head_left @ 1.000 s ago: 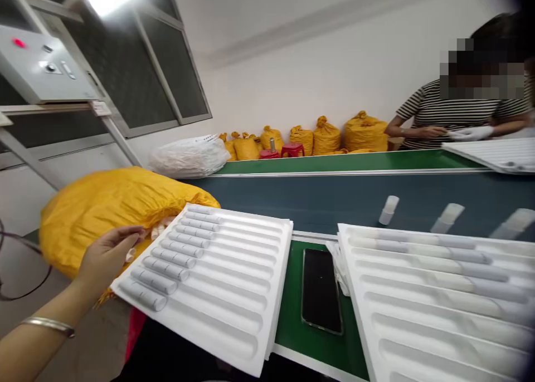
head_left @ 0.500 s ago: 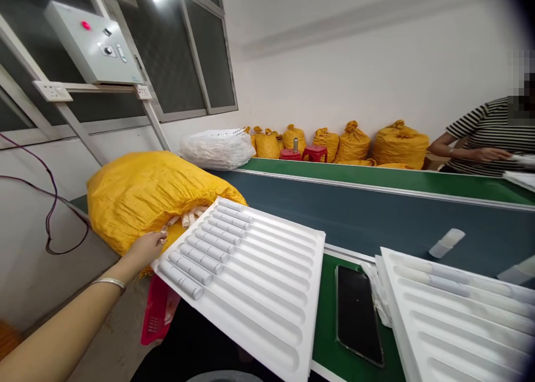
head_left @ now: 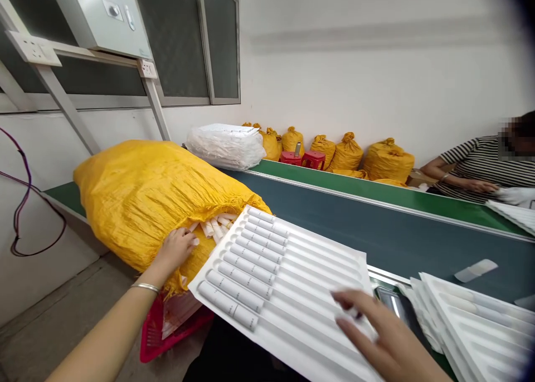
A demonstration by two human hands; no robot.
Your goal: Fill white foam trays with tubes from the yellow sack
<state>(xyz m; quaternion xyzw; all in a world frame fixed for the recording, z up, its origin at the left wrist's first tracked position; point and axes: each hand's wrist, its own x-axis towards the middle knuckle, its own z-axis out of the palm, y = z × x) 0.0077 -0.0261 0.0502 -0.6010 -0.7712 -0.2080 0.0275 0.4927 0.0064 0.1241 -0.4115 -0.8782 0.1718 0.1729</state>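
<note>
My left hand (head_left: 178, 251) is at the mouth of a large yellow woven sack (head_left: 154, 187), fingers curled, with the pale round end of a white tube (head_left: 195, 241) showing at the fingertips. More white tubes (head_left: 215, 226) lie loose in the sack's opening. Beside it slants a white moulded tray (head_left: 311, 282) with long grooves; printed white tubes (head_left: 246, 270) fill the left part of several grooves. Over the tray's right side is my right hand (head_left: 376, 326), blurred, thumb and fingers apart, and I see nothing held in it.
A phone (head_left: 395, 304) and stacked trays (head_left: 468, 315) are to the right. A clear-white tube (head_left: 476, 270) lies on the dark belt (head_left: 376, 226). Beneath the sack sits a red basket (head_left: 154, 337). Another person (head_left: 480, 170) works across the belt.
My right hand has come into view over the tray. The view has shifted, and my left hand stays at the sack's mouth with a tube end at its fingers.
</note>
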